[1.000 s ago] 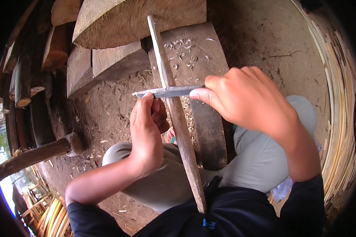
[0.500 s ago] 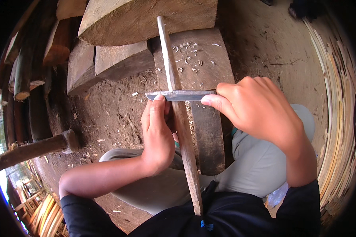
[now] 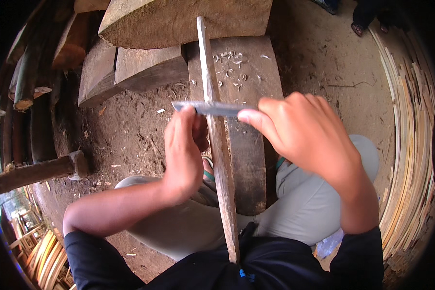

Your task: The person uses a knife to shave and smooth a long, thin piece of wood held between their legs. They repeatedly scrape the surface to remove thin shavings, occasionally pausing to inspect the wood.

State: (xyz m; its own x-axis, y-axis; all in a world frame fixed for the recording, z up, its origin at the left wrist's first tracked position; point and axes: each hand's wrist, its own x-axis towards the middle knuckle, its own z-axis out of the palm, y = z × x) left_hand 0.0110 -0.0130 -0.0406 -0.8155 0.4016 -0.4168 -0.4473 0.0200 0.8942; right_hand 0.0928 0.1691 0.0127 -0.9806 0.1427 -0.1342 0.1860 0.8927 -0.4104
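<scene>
A long, narrow wooden stick (image 3: 219, 159) runs from my dark shirt away to the big timber block, its far part pale and shaved, its near part browner. Across it lies a knife (image 3: 212, 108), slightly blurred. My right hand (image 3: 302, 130) is closed around the knife's handle end, thumb along it. At the tip end, my left hand (image 3: 184, 150) has its fingers curled and the thumb against the blade; part of those fingers is hidden beside the stick. Curled shavings (image 3: 234, 60) lie on the plank (image 3: 249, 159) beneath the stick.
The large timber block (image 3: 188, 24) stands at the far end, with more cut blocks (image 3: 150, 67) left of it. A hammer-like wooden tool (image 3: 38, 174) is at left. Thin strips (image 3: 406, 159) are stacked at right. Another person's foot (image 3: 357, 29) shows at the far right.
Both hands and the knife have shifted slightly away from me along the stick and a little left. The blade is tilted more. Another person's foot has come into view at far right.
</scene>
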